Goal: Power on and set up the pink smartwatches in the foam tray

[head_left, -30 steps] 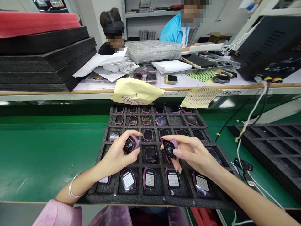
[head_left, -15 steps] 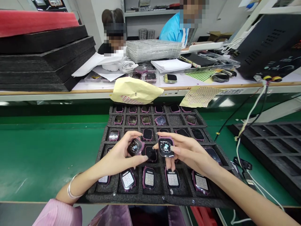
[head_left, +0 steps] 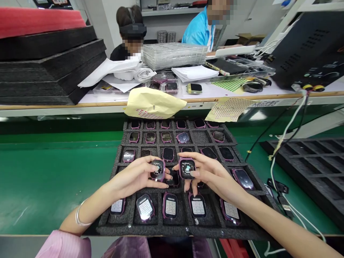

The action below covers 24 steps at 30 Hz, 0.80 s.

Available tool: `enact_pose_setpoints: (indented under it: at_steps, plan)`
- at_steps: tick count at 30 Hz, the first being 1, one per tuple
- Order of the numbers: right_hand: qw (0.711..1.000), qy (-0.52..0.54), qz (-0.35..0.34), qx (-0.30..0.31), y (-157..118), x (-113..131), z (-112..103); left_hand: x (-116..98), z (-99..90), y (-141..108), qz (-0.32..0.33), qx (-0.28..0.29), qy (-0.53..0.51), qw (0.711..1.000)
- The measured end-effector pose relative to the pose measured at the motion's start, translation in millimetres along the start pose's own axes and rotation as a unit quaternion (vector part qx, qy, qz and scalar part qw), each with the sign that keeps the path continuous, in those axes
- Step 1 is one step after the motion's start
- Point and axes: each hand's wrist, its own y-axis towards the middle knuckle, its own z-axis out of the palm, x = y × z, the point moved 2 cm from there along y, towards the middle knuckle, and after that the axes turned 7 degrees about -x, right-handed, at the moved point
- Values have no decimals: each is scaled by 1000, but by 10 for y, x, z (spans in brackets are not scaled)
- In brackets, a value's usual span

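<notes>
1. Taking the tray's middle as the clock's centre and twelve as straight ahead, the step in hand seems to be viewing two lit watches side by side above the foam tray (head_left: pixel 158 231).
2. The left hand (head_left: pixel 131 176) pinches the first purple smartwatch (head_left: pixel 158 171) between fingers and thumb, one fingertip lying over its screen. It sits just toward nine o'clock of its partner.
3. The right hand (head_left: pixel 209 171) has its grip closed round the second purple smartwatch (head_left: pixel 187 167), thumb on the lower screen corner, a finger along the top edge. The two watches are near each other but apart; both show a dial, with small print I cannot read.
4. As I judge it, any next move calls for steady pinches and thumbs off the glass, with both screens facing the wearer; lowering a watch calls for lifting it over the dividers.
5. At six o'clock, keypad-screen watches (head_left: pixel 170 206) fill the front row; the right fingertips come close to one, touching or not I cannot tell.
6. At twelve, the raised shelf's edge (head_left: pixel 104 106) and two yellow sheets (head_left: pixel 154 103) (head_left: pixel 231 109) limit reach beyond the far row.
7. Toward three, a white cable (head_left: pixel 291 118) and a second foam tray (head_left: pixel 321 181) narrow the way near the right forearm.
8. The roomiest side is nine o'clock, where the green desk (head_left: pixel 53 179) stretches.
</notes>
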Motion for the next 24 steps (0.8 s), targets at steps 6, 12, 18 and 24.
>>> enact_pose_setpoints:
  at_steps: [6, 12, 18, 24]
  plan:
    - [999, -28, -15, -28, -16, 0, 8, 9, 19, -9, 36, -4, 58, 998]
    - [996, -61, -22, -56, -22, 23, 24, 44, 1, -28, 125, 11, 119, 985]
    - [995, -75, -30, -59, -32, 26, 35, 61, 9, -51, 199, 33, 179, 963]
    - [995, -80, -48, -27, -48, 48, 41, 51, 47, -50, 220, -7, 209, 953]
